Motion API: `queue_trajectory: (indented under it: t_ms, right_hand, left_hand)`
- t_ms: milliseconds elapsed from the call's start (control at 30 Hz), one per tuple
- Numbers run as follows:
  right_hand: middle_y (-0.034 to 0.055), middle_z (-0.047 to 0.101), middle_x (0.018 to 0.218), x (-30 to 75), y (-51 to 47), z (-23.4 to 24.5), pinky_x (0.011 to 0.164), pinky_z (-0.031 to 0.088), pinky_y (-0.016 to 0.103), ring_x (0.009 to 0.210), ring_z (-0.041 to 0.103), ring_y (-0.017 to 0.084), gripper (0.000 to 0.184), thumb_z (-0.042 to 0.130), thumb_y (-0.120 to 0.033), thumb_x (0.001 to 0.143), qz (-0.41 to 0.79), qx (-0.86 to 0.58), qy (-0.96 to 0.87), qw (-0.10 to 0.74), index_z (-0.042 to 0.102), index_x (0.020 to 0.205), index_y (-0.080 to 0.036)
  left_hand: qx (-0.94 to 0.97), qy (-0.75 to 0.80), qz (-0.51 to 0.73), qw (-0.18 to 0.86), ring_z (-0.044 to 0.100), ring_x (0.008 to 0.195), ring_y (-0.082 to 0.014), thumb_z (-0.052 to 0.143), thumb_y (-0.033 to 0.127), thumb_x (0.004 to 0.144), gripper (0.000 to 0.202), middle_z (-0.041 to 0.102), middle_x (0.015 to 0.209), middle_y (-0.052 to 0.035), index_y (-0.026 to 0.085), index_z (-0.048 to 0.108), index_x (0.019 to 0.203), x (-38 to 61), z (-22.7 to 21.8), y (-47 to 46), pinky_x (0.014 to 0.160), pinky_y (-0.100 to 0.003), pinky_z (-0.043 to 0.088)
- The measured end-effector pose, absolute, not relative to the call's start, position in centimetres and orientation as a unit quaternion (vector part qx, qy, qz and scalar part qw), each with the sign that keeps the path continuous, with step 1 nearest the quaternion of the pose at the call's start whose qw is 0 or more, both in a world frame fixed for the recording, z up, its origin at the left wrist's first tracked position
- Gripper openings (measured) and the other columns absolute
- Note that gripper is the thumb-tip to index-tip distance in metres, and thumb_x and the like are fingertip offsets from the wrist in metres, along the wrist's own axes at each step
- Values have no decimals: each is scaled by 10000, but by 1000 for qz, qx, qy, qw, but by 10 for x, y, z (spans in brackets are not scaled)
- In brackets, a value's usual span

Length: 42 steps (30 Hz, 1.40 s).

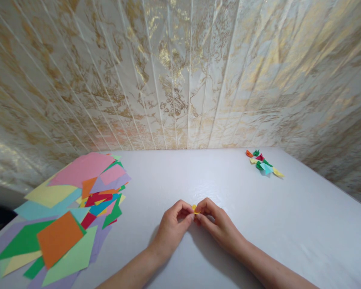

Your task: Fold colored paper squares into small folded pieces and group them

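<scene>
Between my fingertips, low over the front middle of the white table (180, 176), is a small folded piece of yellow paper (195, 208). My left hand (175, 224) pinches its left side between thumb and forefinger. From the right, my right hand (217, 218) pinches the other side in the same way. The two hands meet at the fingertips, which cover most of the paper, so its folded shape is hard to make out.
A spread of coloured paper sheets and scraps, with an orange square (60, 239) on top, covers the table's left side. Several small folded paper pieces (266, 167) lie at the back right. A white and gold curtain (174, 80) hangs behind the table's back edge.
</scene>
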State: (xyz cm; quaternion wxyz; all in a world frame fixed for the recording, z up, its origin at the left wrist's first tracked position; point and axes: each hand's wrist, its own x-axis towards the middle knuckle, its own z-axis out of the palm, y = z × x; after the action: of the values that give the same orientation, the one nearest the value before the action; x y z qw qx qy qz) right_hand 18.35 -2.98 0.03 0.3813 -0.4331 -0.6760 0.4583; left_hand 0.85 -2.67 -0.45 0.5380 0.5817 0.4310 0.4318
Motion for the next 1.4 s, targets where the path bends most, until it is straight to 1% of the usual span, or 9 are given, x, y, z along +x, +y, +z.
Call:
queue_trajectory:
  t_ms: [167, 500, 733, 800, 967, 1067, 1167, 1300, 1400]
  right_hand:
    - [-8, 633, 765, 184, -28, -2, 701, 449, 276, 735, 606, 157, 84, 529, -282, 939, 491, -429, -652, 388, 544, 909, -205]
    - [-10, 611, 690, 179, -27, -1, 641, 427, 269, 649, 565, 139, 300, 583, -470, 910, 542, -423, -593, 419, 532, 797, -196]
    - [-32, 580, 638, 175, -28, -4, 587, 401, 250, 586, 538, 119, 338, 601, -508, 893, 548, -432, -573, 430, 503, 790, -201]
    - [-40, 577, 627, 174, -28, -5, 573, 397, 246, 569, 539, 117, 344, 610, -520, 884, 557, -428, -562, 436, 488, 807, -207]
    - [-74, 556, 600, 172, -25, -5, 581, 416, 251, 557, 552, 126, 398, 642, -561, 844, 592, -415, -534, 439, 476, 962, -220]
    - [-49, 578, 612, 174, -22, -3, 592, 420, 255, 575, 558, 126, 395, 631, -575, 847, 592, -418, -548, 418, 498, 887, -205]
    - [-32, 583, 640, 176, -22, 0, 566, 397, 244, 570, 535, 114, 409, 645, -580, 835, 574, -432, -559, 414, 508, 799, -196]
    - [-40, 560, 626, 177, -22, 3, 557, 369, 240, 555, 501, 107, 434, 659, -604, 812, 564, -438, -562, 417, 507, 777, -199]
    - [-38, 561, 607, 177, -23, 4, 548, 351, 241, 542, 486, 111, 455, 635, -637, 810, 556, -451, -571, 403, 505, 776, -203]
  left_hand:
    - [570, 447, 429, 540, 645, 752, -172, 629, 275, 809, 94, 670, 762, -2, 187, 599, 796, 10, 0, -25, 744, -278, 491]
    - [574, 458, 432, 524, 633, 723, -165, 623, 341, 850, 186, 668, 733, -4, 183, 602, 755, 11, 0, -27, 721, -268, 480]
    - [581, 448, 457, 502, 617, 719, -147, 613, 336, 873, 171, 624, 739, 19, 195, 572, 786, 14, -4, -30, 704, -248, 476]
    - [589, 445, 458, 496, 624, 724, -150, 601, 334, 883, 174, 627, 742, 16, 196, 570, 781, 15, -3, -30, 709, -252, 478]
    - [597, 437, 462, 489, 634, 718, -148, 573, 311, 898, 149, 627, 746, 19, 200, 561, 799, 16, 0, -30, 712, -257, 482]
    - [596, 437, 470, 483, 634, 733, -147, 569, 309, 900, 139, 631, 763, 18, 202, 560, 813, 16, -2, -30, 726, -258, 484]
    - [592, 450, 475, 470, 620, 761, -147, 587, 317, 884, 140, 628, 784, 12, 201, 565, 808, 16, -5, -29, 738, -254, 480]
    - [551, 459, 467, 517, 611, 743, -148, 625, 367, 845, 178, 632, 784, 13, 202, 559, 843, 17, -5, -27, 726, -258, 484]
    - [534, 462, 435, 559, 601, 725, -154, 634, 417, 824, 230, 639, 761, 6, 191, 594, 842, 16, -2, -26, 719, -264, 480]
